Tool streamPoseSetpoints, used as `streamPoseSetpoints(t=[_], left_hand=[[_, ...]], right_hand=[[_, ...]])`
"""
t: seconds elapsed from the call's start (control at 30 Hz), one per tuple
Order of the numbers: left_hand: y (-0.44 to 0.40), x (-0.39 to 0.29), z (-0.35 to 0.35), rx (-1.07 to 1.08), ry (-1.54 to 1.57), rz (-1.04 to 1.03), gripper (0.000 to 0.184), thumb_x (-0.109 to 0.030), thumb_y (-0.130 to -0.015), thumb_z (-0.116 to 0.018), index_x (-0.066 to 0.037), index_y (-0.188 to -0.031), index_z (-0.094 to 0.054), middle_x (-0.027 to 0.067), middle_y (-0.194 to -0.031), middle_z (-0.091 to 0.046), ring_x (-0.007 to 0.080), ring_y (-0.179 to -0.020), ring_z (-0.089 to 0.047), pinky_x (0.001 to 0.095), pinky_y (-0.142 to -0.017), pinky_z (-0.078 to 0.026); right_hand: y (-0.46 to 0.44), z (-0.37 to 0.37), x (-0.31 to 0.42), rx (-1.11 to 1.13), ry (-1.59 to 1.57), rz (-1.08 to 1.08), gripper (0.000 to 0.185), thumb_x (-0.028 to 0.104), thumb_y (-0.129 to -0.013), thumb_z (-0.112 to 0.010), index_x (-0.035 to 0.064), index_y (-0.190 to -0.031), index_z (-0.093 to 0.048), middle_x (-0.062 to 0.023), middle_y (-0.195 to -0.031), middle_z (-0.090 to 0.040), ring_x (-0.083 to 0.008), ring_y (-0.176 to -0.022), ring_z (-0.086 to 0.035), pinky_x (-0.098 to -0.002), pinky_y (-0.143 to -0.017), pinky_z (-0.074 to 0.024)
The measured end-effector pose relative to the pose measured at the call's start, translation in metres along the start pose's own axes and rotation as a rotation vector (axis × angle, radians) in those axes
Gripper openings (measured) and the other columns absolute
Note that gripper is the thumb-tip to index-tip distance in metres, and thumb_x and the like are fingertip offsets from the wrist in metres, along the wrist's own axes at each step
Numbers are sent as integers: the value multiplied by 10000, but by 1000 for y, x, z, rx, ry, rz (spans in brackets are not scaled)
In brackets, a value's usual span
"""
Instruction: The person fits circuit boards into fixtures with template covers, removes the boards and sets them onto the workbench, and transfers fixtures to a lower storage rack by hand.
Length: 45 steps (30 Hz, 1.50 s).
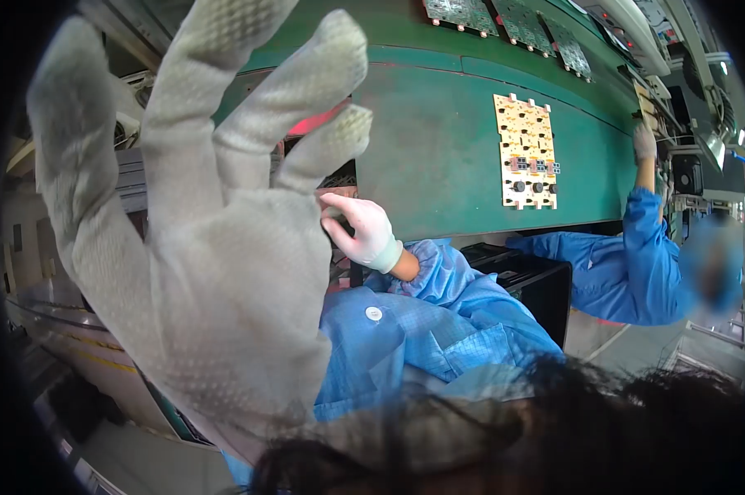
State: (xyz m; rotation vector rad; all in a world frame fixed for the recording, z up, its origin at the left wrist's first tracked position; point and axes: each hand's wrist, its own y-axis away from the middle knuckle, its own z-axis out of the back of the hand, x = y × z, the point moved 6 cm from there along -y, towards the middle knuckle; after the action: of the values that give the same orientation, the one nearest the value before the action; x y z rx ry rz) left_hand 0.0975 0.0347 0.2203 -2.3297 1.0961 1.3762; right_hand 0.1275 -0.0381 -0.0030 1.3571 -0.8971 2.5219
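Observation:
My left hand [232, 247], in a pale glove with dotted grips, fills the left side of the view, close to the camera. Its palm shows and its fingers are spread with nothing in them. Beyond it, near the green table's edge, is my right hand [368, 231] in a white glove. Thumb and forefinger curl towards each other; the left palm's edge partly covers the tips, and anything between them is too small to tell. On the green table [430, 157] lies a yellow panel of boards [526, 153] with black round parts and small dark blocks, touched by neither hand.
Several dark green circuit boards [522, 26] lie along the table's far side. To the right, a co-worker in blue [611, 276] reaches a gloved hand [644, 142] across the table. A black crate [545, 289] stands below the table edge, between the co-worker and my right sleeve.

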Motion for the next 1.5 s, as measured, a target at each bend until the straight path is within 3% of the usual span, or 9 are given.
streamPoseSetpoints(t=[0.4,0.47,0.53,0.77,0.8,0.87,0.9,1.13,1.5], left_hand=[[-9,0,-27,150,-64,-80,376,-363,-894,-508,-242,-1186,-303,151,-1099,-385,270,-922,-483,371,-740,-460],[-7,0,-24,136,-80,-98,388,-357,-895,-510,-240,-1199,-299,157,-1111,-386,274,-930,-487,372,-744,-464],[-6,-2,-18,104,-104,-121,399,-352,-896,-511,-239,-1211,-295,164,-1123,-387,277,-939,-491,373,-749,-469],[4,-6,2,8,-165,-181,440,-332,-898,-516,-232,-1255,-280,187,-1166,-390,290,-967,-506,378,-763,-483],[6,-7,5,-5,-174,-187,446,-330,-898,-516,-232,-1261,-278,190,-1172,-390,292,-971,-509,378,-765,-485],[9,-8,12,-29,-191,-199,458,-324,-899,-518,-230,-1274,-273,196,-1184,-391,296,-979,-513,380,-770,-489],[10,-9,15,-39,-199,-204,464,-321,-899,-518,-229,-1280,-271,200,-1190,-392,298,-983,-515,380,-772,-492],[23,-12,22,-92,-240,-242,506,-302,-902,-523,-223,-1324,-256,222,-1233,-395,311,-1012,-530,384,-786,-506],[26,-4,5,14,-252,-329,575,-272,-905,-531,-213,-1393,-232,258,-1300,-400,331,-1056,-553,391,-809,-529]], right_hand=[[-1,4,5,-21,73,0,332,60,-746,-630,23,-1067,-554,-82,-813,-652,-280,-717,-619,-358,-650,-488],[-1,1,3,-17,-14,-24,275,68,-741,-635,26,-1005,-568,-94,-821,-645,-285,-722,-612,-361,-653,-484],[-1,2,4,6,46,-17,353,75,-749,-631,20,-1083,-532,-82,-797,-646,-286,-717,-615,-368,-641,-484],[-5,11,14,-45,33,80,346,72,-743,-640,17,-1071,-545,-103,-780,-641,-286,-707,-619,-369,-622,-481],[-10,18,26,-70,14,62,334,75,-747,-640,18,-1065,-554,-109,-775,-639,-287,-705,-620,-368,-612,-477],[-21,8,24,251,222,-280,335,70,-748,-642,17,-1067,-556,-111,-771,-637,-286,-694,-618,-362,-605,-476],[-9,9,15,-65,-53,18,333,60,-748,-642,16,-1067,-558,-106,-770,-637,-282,-686,-616,-356,-607,-478],[11,-20,-23,45,137,27,324,58,-756,-633,15,-1068,-557,-91,-784,-645,-268,-693,-621,-346,-623,-484],[6,-5,-10,-26,82,31,245,77,-746,-643,24,-974,-571,-101,-760,-627,-283,-686,-605,-357,-615,-470]])
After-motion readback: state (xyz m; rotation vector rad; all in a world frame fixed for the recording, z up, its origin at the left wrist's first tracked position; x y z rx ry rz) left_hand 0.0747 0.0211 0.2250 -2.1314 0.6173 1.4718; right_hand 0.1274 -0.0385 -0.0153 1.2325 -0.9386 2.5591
